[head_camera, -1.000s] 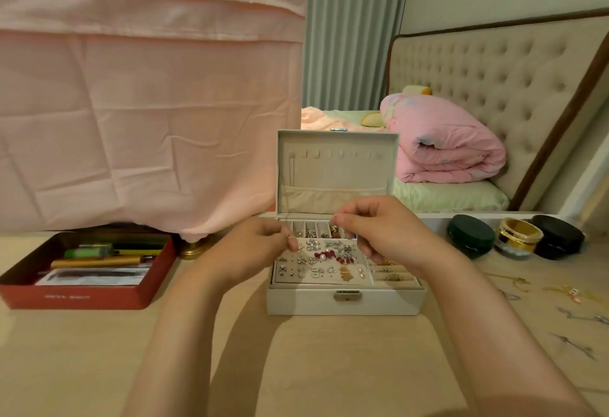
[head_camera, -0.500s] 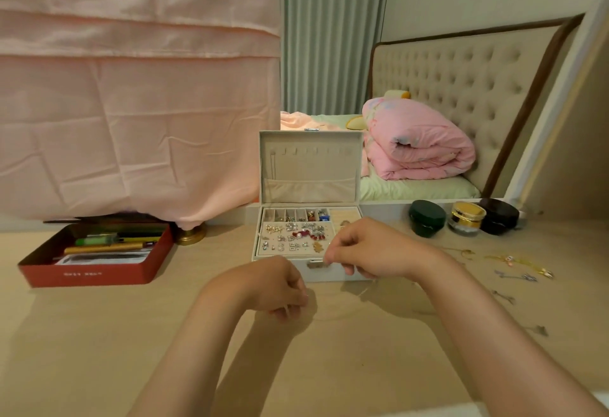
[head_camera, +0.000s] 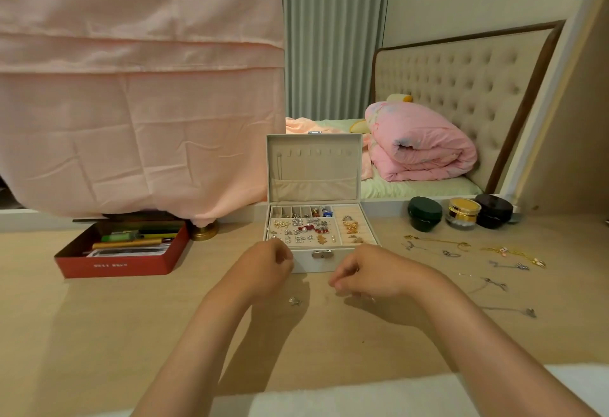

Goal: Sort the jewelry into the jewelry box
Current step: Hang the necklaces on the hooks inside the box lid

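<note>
The white jewelry box (head_camera: 342, 261) stands open at the middle of the desk, its tray holding several earrings, rings and gold pieces. In front of it, my left hand (head_camera: 265, 268) and my right hand (head_camera: 365, 276) hover low over the desk, each with its fingertips pinched together. A small silver pendant (head_camera: 294, 300) sits just below and between them. Its chain is too fine to make out clearly. More necklaces (head_camera: 441, 246) lie loose on the desk to the right of the box.
A red tin (head_camera: 115, 265) with pens stands at the left. Three cosmetic jars (head_camera: 425, 214) line the back right. A pink cloth (head_camera: 141, 120) hangs behind the desk, with a brass base (head_camera: 204, 232) under it. The mirror behind shows a bed.
Both hands came down from over the box tray to just above the desk in front of it and moved apart. The pendant now shows between them.
</note>
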